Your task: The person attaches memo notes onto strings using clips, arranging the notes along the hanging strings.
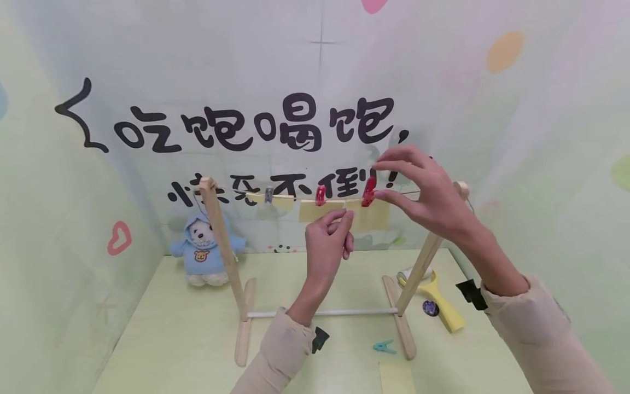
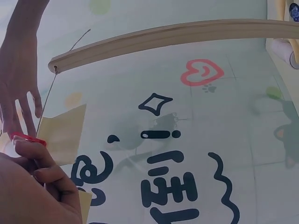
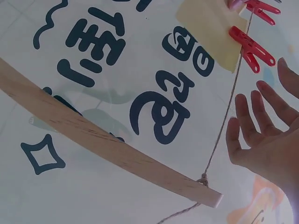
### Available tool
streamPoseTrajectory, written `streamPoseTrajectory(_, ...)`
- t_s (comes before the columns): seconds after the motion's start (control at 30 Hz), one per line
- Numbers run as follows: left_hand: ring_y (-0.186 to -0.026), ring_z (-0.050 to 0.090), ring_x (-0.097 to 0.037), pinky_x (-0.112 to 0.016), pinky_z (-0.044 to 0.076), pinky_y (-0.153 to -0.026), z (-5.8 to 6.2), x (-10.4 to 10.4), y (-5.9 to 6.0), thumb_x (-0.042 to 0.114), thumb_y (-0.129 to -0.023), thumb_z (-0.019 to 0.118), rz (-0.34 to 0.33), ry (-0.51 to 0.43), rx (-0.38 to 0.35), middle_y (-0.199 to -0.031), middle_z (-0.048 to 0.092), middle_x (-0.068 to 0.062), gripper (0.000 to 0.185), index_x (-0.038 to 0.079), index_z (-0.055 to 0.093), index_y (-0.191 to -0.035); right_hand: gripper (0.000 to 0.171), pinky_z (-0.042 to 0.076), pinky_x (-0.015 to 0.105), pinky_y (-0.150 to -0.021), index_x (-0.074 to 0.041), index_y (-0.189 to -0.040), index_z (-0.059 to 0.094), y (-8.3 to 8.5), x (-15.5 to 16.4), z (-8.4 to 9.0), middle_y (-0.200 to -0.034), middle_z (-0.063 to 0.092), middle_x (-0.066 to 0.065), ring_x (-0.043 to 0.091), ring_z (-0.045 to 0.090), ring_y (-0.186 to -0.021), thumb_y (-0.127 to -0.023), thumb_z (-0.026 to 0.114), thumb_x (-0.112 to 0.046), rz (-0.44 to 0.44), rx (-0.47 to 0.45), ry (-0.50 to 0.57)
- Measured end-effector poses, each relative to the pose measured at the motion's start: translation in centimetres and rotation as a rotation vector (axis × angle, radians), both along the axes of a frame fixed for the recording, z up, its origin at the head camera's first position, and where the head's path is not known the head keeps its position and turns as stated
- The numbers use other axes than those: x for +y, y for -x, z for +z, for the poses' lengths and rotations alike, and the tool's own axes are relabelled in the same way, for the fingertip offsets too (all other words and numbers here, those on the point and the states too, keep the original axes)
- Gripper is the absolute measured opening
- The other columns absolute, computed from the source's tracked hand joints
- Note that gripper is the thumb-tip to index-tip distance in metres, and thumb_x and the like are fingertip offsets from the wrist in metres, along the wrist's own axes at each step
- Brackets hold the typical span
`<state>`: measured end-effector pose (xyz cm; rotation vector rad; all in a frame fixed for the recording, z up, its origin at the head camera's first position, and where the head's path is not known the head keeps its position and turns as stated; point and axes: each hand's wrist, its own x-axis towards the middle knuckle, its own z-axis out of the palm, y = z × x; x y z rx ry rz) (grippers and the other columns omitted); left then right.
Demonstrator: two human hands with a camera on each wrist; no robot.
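A string runs between the two posts of a wooden rack. On it hang a grey clip and two red clips, each holding yellow paper. My left hand pinches the top corner of a yellow note just under the string. That note hangs from the right red clip. My right hand is beside this clip with fingers spread and straight. In the right wrist view the right hand stands apart from the clip. The other red clip holds a second note.
A teddy bear in a blue hoodie sits at the back left of the green table. A teal clip and a loose yellow note lie near the front. A yellow-handled roller lies by the right post.
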<state>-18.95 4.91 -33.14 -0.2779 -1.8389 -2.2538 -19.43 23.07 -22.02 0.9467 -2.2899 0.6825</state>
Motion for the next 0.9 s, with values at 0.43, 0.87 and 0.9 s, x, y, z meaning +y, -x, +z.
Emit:
streamPoseTrajectory(0.43,-0.039,0.048,-0.007,-0.019,0.039,-0.042,-1.0,0.4,0.0,0.025,-0.099,0.067,-0.021,0.039,-0.050,-0.051,0.057,0.003,0.028,0.005,0.070,-0.117,0.030,0.041,0.014,-0.104,0.001,-0.116,0.072,-5.1,3.5,-3.2,-0.121,0.066,0.018,0.009,0.056,-0.124,-0.092,0.075,-0.017,0.021,0.132,0.204)
streamPoseTrajectory(0.87,-0.042,0.050,-0.008,-0.018,0.045,-0.046,-2.5,0.7,0.2,0.021,-0.100,0.065,-0.059,0.085,-0.094,-0.055,0.060,0.003,0.032,0.007,0.064,-0.128,0.043,0.045,0.009,-0.089,-0.007,-0.114,0.073,-9.3,7.6,-11.8,-0.117,0.067,0.004,0.002,0.060,-0.109,-0.078,0.074,0.016,-0.035,-0.099,0.226)
streamPoseTrajectory(0.9,-0.042,0.051,-0.008,-0.018,0.045,-0.047,-2.6,0.7,0.2,0.021,-0.100,0.064,-0.061,0.085,-0.101,-0.055,0.060,0.003,0.032,0.007,0.064,-0.129,0.045,0.045,0.009,-0.088,-0.008,-0.114,0.072,-9.4,7.9,-12.5,-0.117,0.067,0.004,0.001,0.060,-0.108,-0.077,0.073,0.017,-0.038,-0.122,0.224)
